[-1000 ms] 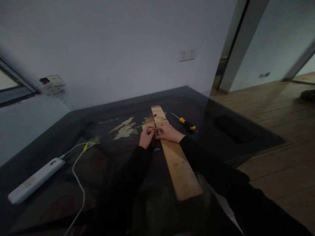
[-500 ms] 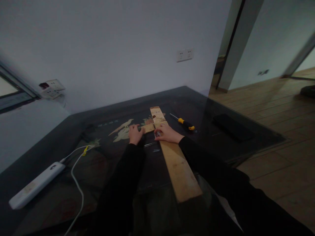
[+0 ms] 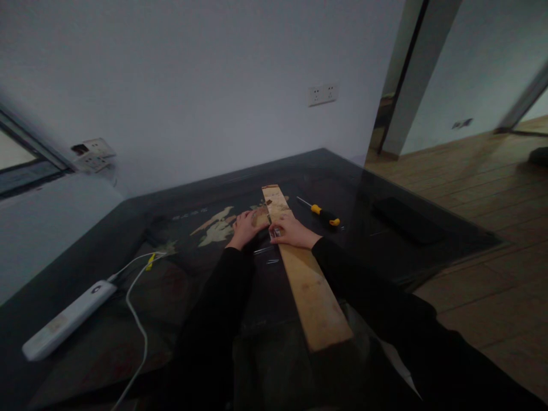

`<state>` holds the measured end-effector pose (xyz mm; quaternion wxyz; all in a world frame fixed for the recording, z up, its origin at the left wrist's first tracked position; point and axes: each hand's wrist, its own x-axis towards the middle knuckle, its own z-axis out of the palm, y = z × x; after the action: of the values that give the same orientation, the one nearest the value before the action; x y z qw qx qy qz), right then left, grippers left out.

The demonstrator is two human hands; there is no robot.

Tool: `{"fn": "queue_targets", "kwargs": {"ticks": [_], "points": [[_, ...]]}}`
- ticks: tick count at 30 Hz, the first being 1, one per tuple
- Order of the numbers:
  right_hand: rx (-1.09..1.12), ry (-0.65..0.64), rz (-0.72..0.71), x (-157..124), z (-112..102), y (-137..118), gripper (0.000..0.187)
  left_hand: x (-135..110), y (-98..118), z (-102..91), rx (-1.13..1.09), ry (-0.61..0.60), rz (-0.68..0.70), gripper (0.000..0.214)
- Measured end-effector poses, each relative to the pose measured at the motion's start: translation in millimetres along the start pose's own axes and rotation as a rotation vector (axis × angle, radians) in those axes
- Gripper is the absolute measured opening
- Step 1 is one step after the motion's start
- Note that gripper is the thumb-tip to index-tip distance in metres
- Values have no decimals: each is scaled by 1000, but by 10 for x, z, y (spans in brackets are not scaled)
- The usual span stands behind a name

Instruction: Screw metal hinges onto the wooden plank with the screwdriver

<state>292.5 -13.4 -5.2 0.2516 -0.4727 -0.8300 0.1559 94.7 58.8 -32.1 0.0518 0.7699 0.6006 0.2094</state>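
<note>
A long, light wooden board [image 3: 314,297] lies lengthwise in front of me, its near end reaching past the table edge. A short wooden piece [image 3: 260,217] meets its left side. My left hand [image 3: 244,229] is closed around that short piece, fingers over its outer end. Lying across the board, my right hand [image 3: 294,232] pinches a small shiny metal piece [image 3: 277,232] at the board's left edge, near the joint. Its exact shape is partly hidden by the fingers. Several thin screws [image 3: 272,262] lie on the table just left of the board.
A yellow-and-black screwdriver [image 3: 325,215] rests right of the board on the dark table [image 3: 222,188]. Further right is a flat black object [image 3: 406,220]. A white power strip [image 3: 71,319] with its cable [image 3: 139,331] occupies the left side. The wall stands behind.
My left hand has moved right and closed further over the short wooden piece. My right hand stays at nearly the same spot on the board.
</note>
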Motion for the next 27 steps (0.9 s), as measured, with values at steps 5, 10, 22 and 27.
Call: {"fn": "queue_targets", "kwargs": {"ticks": [5, 10, 22, 27], "points": [[8, -1, -6, 1, 1, 12, 40, 19, 30, 57, 21, -71, 94, 62], [-2, 1, 0, 4, 12, 27, 42, 15, -10, 85, 0, -47, 106, 54], [17, 6, -9, -1, 20, 17, 38, -395, -152, -37, -92, -11, 300, 63], [25, 3, 2, -5, 16, -19, 35, -510, -31, -73, -148, -89, 409, 58]]}}
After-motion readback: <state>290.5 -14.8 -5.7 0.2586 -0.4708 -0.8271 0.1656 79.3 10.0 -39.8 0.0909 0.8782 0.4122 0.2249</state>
